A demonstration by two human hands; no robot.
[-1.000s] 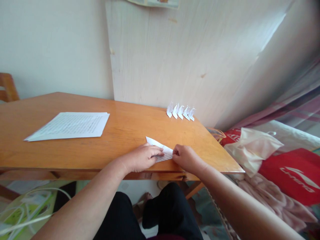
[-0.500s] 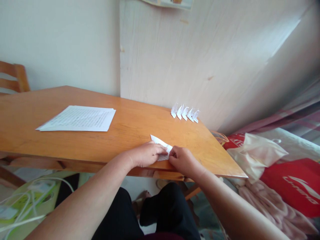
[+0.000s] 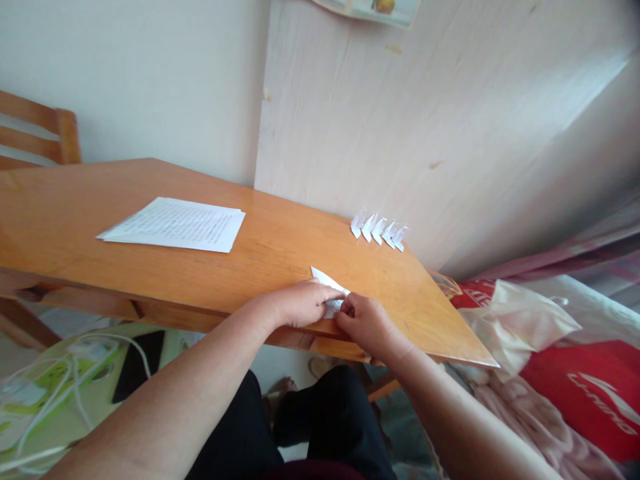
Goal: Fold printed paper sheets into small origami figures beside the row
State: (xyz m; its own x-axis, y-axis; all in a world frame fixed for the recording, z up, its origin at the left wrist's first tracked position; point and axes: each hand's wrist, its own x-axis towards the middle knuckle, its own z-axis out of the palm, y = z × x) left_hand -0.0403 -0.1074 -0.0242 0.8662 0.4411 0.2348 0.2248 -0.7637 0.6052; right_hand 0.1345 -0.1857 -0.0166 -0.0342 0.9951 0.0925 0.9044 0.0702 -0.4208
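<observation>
Evidently, folded paper (image 3: 333,309) is partly covered by left hand (image 3: 310,302) | right end is met by curled right hand (image 3: 364,321) | clamping by either cannot be told

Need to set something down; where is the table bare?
Bare tabletop: between the paper stack and the row of folded papers, and left of the stack. Crowded: near the front edge, left hand and right hand partly cover a folded sheet.
</observation>
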